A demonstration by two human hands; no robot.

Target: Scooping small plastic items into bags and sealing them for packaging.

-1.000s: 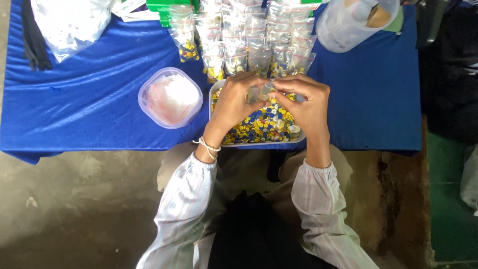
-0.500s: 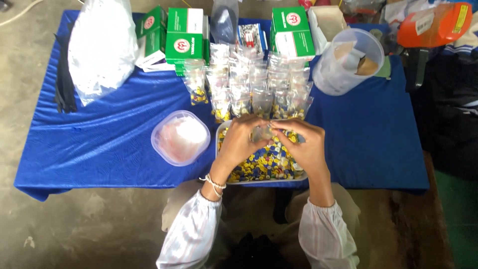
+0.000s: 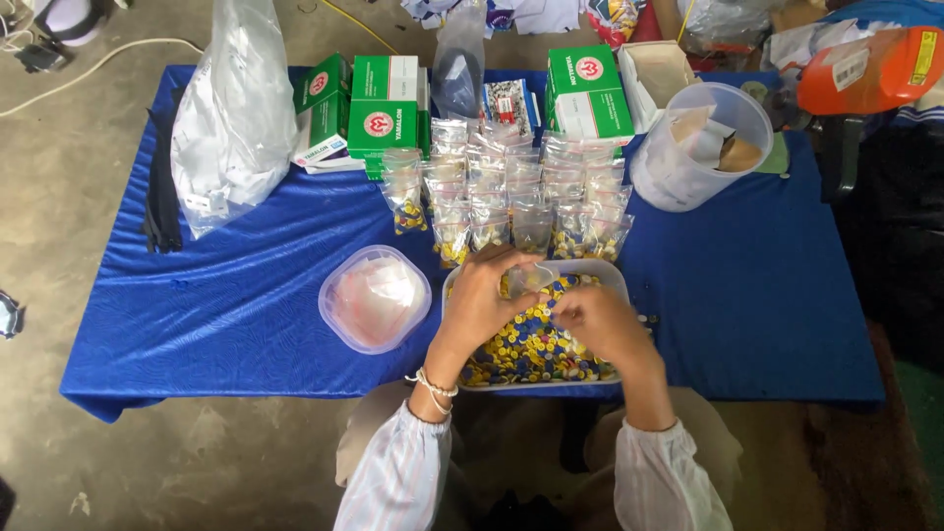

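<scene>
Now my left hand (image 3: 482, 300) pinches a small clear plastic bag (image 3: 532, 278); right hand (image 3: 600, 324) is curled, its grip hidden, over a white tray (image 3: 615, 273) of yellow-blue buttons (image 3: 521, 354).

— What's on the blue cloth (image 3: 246, 295) away from the tray?
— A lidded round plastic tub (image 3: 375, 298), green-and-white boxes (image 3: 379, 108) at the back, a big white plastic bag (image 3: 234, 118) on the left.
— And on the right?
— A clear bucket (image 3: 698, 147) holding paper scraps, beside an orange jug (image 3: 870, 69).

lidded tub (image 3: 375, 298) left of tray (image 3: 615, 272) — packets (image 3: 511, 202) behind.
</scene>
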